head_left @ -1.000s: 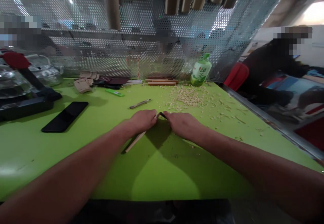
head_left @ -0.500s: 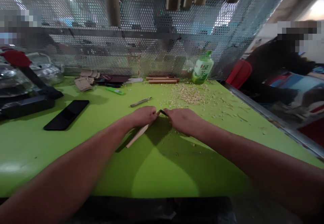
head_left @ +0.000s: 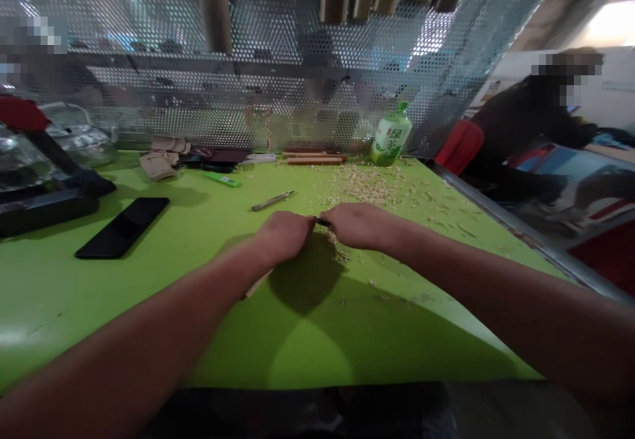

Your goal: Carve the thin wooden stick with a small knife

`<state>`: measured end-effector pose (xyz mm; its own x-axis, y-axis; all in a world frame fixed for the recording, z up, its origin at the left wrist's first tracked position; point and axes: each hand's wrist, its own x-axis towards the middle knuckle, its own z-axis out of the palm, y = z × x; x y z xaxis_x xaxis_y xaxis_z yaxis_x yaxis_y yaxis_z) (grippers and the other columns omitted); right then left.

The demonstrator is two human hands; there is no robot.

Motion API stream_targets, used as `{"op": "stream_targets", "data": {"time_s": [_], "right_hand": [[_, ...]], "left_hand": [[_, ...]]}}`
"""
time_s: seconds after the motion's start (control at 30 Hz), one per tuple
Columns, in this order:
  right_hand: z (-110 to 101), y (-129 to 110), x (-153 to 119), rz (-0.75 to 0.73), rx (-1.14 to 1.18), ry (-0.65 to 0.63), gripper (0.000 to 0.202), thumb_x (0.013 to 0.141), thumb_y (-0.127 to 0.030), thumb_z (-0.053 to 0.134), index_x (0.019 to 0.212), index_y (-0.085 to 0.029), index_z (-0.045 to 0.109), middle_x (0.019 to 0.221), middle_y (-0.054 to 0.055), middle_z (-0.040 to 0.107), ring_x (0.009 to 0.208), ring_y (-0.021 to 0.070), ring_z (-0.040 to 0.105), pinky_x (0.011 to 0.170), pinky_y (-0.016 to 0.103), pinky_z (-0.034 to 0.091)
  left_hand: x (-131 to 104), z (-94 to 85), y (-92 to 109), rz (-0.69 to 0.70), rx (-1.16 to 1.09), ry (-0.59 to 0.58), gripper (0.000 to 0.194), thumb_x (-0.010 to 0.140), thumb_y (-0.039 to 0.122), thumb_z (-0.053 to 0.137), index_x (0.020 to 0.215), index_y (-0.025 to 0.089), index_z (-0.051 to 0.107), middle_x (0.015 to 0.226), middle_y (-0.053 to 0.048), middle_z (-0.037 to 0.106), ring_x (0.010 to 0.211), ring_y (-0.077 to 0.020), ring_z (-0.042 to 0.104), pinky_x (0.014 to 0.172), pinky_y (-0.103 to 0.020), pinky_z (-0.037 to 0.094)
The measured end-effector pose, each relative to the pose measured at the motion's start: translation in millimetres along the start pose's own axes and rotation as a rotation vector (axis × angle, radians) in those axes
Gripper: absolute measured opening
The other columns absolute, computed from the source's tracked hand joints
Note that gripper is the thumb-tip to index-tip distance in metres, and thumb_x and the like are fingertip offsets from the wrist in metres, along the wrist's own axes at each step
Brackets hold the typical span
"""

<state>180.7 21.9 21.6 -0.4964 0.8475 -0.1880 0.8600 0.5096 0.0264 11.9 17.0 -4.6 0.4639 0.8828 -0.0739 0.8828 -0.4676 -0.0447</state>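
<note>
Noted against half a second ago: narrower gap between left hand and right hand, flatter lie of the dark tool between, less of the pale wooden strip in sight. Suggests a changed angle of tool to wood; contact point hidden. By fingers: clamped over the strip at left, grip partly hidden, with the free end between 7 and 8 o'clock of the hands; clamped on the tool at right. By material: strip narrow, straight; wood shavings at 2 o'clock, dry-looking, flaky; slim pointed tool at 10; phone at 9, flat, black; table smooth, green.
</note>
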Motion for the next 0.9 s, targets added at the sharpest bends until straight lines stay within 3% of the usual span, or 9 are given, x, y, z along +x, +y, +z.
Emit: {"op": "stream_targets", "data": {"time_s": [0.17, 0.37, 0.7, 0.8, 0.9], "right_hand": [[9, -8, -2, 0.010, 0.020, 0.064, 0.038, 0.094, -0.024, 0.035, 0.116, -0.018, 0.065, 0.105, 0.015, 0.072, 0.090, 0.0256, 0.067, 0.074, 0.035, 0.048], [23, -17, -12, 0.101, 0.115, 0.084, 0.051, 0.102, -0.033, 0.015, 0.121, -0.015, 0.059, 0.094, 0.015, 0.071, 0.077, 0.0220, 0.066, 0.068, 0.032, 0.047], [26, -25, -17, 0.139, 0.103, 0.107, 0.054, 0.102, -0.034, 0.014, 0.125, -0.015, 0.058, 0.094, 0.016, 0.072, 0.080, 0.0234, 0.066, 0.069, 0.032, 0.045], [25, -24, -21, 0.132, 0.116, 0.128, 0.051, 0.101, -0.033, 0.016, 0.129, -0.018, 0.057, 0.096, 0.013, 0.072, 0.081, 0.0225, 0.066, 0.070, 0.031, 0.045], [23, -19, -25, 0.155, 0.104, 0.194, 0.048, 0.101, -0.032, 0.021, 0.140, -0.026, 0.047, 0.099, 0.010, 0.072, 0.081, 0.0219, 0.066, 0.068, 0.031, 0.045]], "left_hand": [[3, 9.4, -16, 0.006, -0.140, 0.029, 0.025, 0.090, 0.030, 0.042, 0.093, 0.018, 0.063, 0.090, -0.014, 0.070, 0.080, -0.0259, 0.065, 0.067, -0.033, 0.044], [12, 15.5, -32, 0.032, -0.334, -0.014, 0.026, 0.090, 0.031, 0.038, 0.083, 0.018, 0.059, 0.083, -0.008, 0.067, 0.070, -0.0179, 0.059, 0.060, -0.028, 0.039], [3, 15.5, -17, -0.014, -0.135, 0.062, 0.025, 0.088, 0.034, 0.043, 0.090, 0.018, 0.063, 0.091, -0.013, 0.070, 0.083, -0.0264, 0.065, 0.068, -0.033, 0.044], [-2, 10.9, -12, -0.022, -0.095, 0.081, 0.027, 0.090, 0.032, 0.041, 0.092, 0.018, 0.063, 0.091, -0.013, 0.070, 0.085, -0.0264, 0.066, 0.070, -0.034, 0.045], [-7, 4.7, -10, -0.072, -0.160, 0.172, 0.033, 0.094, 0.035, 0.034, 0.090, 0.018, 0.062, 0.085, -0.012, 0.069, 0.078, -0.0243, 0.065, 0.067, -0.033, 0.044]]}}
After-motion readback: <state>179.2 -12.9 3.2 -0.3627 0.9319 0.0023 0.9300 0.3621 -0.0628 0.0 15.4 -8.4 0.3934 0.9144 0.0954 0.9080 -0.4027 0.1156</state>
